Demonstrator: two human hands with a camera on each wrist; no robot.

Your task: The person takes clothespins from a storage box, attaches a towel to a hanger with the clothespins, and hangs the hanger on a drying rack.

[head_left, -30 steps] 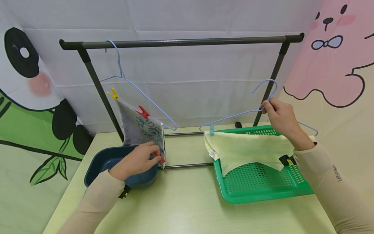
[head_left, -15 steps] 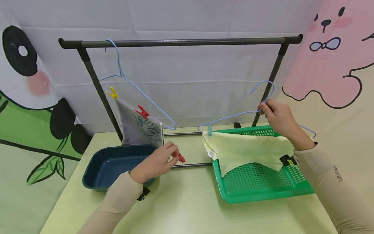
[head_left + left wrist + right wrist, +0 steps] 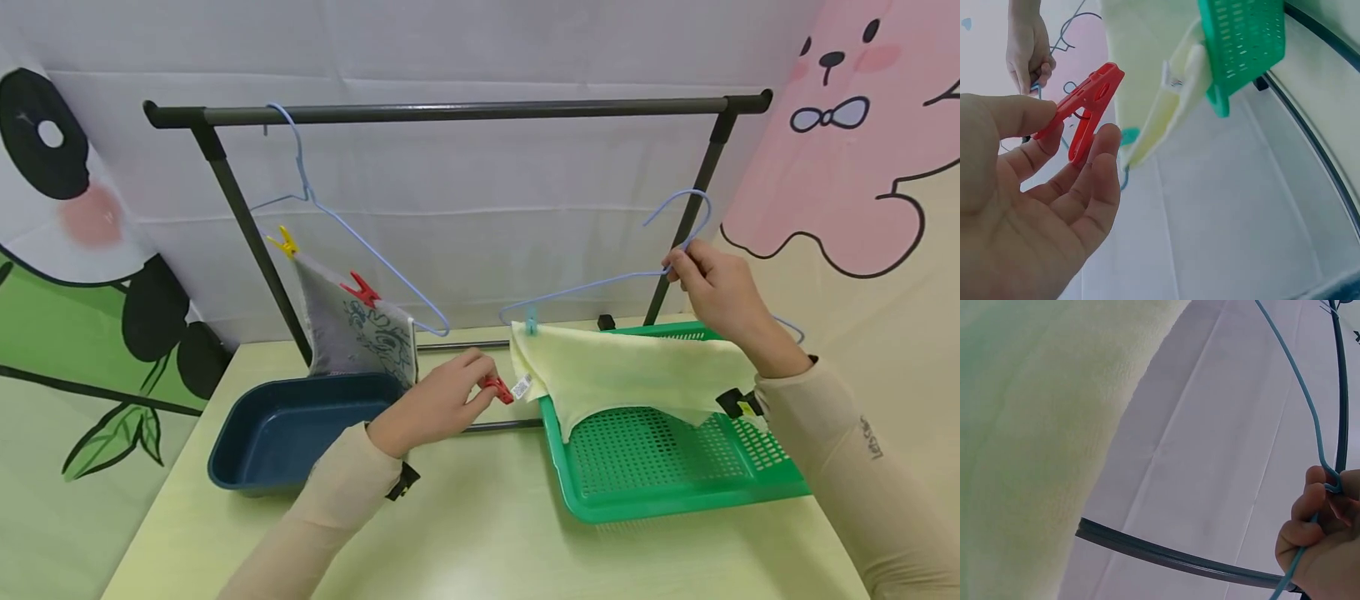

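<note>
My left hand (image 3: 442, 402) pinches a red clothespin (image 3: 1088, 106) by its handles, left of the yellow towel (image 3: 637, 367). In the left wrist view the thumb presses one handle and the fingers the other. My right hand (image 3: 720, 287) grips a blue wire hanger (image 3: 592, 284) just below its hook, over the green basket. From this hanger's lower left end the towel hangs by a light blue clothespin (image 3: 531, 320), its white tag near the red clothespin. The hanger's right part is partly hidden by my right hand and wrist.
A black rack (image 3: 465, 112) stands behind. On its left hangs another blue hanger (image 3: 378, 250) with a grey printed cloth (image 3: 337, 333), a yellow clothespin (image 3: 284, 242) and a red clothespin (image 3: 362, 289). A dark blue basin (image 3: 262, 442) and a green basket (image 3: 637, 507) sit on the table (image 3: 480, 542).
My left hand has moved right, from above the blue basin to beside the towel, with the red clothespin in it. My right hand has lifted the hanger slightly, raising the towel.
</note>
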